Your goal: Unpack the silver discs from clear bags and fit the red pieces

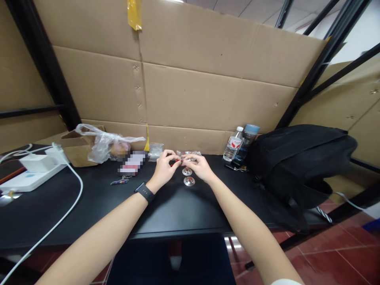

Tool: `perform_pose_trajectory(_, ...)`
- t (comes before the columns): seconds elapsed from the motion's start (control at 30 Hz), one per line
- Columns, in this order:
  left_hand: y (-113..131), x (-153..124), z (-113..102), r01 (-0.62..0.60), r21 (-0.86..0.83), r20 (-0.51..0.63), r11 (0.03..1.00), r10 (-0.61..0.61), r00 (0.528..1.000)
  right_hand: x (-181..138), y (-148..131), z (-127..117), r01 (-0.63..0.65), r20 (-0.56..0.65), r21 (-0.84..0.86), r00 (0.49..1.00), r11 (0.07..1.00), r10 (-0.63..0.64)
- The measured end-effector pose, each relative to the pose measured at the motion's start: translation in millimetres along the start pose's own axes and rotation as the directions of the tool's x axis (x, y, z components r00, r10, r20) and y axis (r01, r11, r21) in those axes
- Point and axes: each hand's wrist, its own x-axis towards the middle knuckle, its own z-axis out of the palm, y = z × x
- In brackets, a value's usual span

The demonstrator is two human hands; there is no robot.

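Note:
My left hand (164,165) is closed in a pinch, with a small red cord (177,161) showing at its fingertips. Meeting it above the table, my right hand (198,164) is pinched too, at the same small item; its fingertips hide most of it. Just below lie two small silver discs with red in their centres, shaped like finger cymbals: the farther cymbal (184,172) is partly under my right fingers, the nearer cymbal (189,182) lies flat on the table. Behind my hands is a clear plastic packet (194,152).
Another clear bag (155,151) and a phone (132,163) lie left of my hands. A knotted plastic bag (102,144), a paper bag (77,152) and a white power strip (34,176) stand farther left. Right are a water bottle (232,146), a blue-lidded bottle (249,136) and a black backpack (299,162).

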Motion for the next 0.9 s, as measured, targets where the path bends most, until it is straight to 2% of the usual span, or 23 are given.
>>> perform_pose_trajectory(0.13,-0.1,-0.4,1.0,-0.001,-0.014,0.009,1.0,0.002,1.0,3.0,2.5,-5.9,0.095,0.008,-0.16,0.995,0.983,-0.095)
perform_pose_trajectory(0.23,1.4,-1.2,0.9,0.004,-0.007,0.033,1.0,-0.004,0.999,3.2,3.2,-7.5,0.119,0.019,-0.239,0.993,0.964,-0.118)
perform_pose_trajectory(0.47,4.7,0.8,-2.4,-0.008,-0.015,0.12,1.0,0.009,0.993,2.5,3.6,-8.6,0.106,0.014,-0.325,0.994,0.94,-0.107)
perform_pose_trajectory(0.63,8.5,-0.8,-6.3,-0.093,-0.048,0.244,0.994,0.102,0.964,2.2,1.2,-10.7,0.106,0.04,-0.342,0.994,0.934,-0.098)
perform_pose_trajectory(0.9,1.5,-2.1,-1.4,-0.044,0.101,0.331,0.994,0.008,0.944,3.1,2.6,-13.3,0.107,0.026,-0.396,0.994,0.912,-0.105)
